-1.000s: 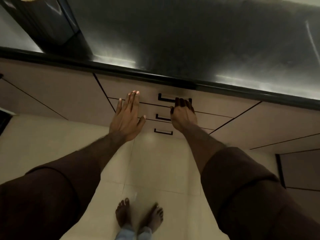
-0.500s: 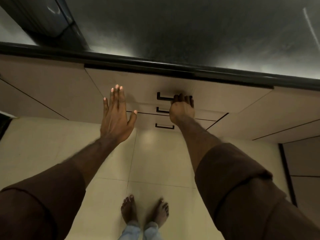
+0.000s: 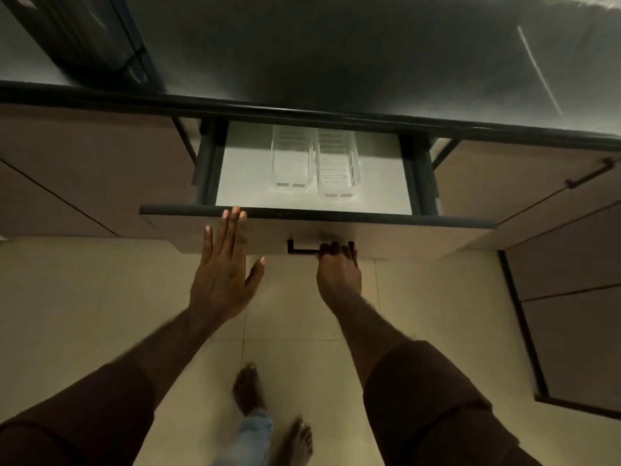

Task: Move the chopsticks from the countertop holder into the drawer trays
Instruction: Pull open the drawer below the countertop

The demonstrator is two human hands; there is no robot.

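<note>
Right hand curls around the drawer handle. Left hand is flat, fingers spread, fingertips at the open drawer front.

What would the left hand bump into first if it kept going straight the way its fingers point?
Probably the open drawer's front panel: the left hand is flat and open, its fingertips already at the panel's top edge. If it is riding higher than it looks, it would pass over into the drawer; depth is unclear.
</note>
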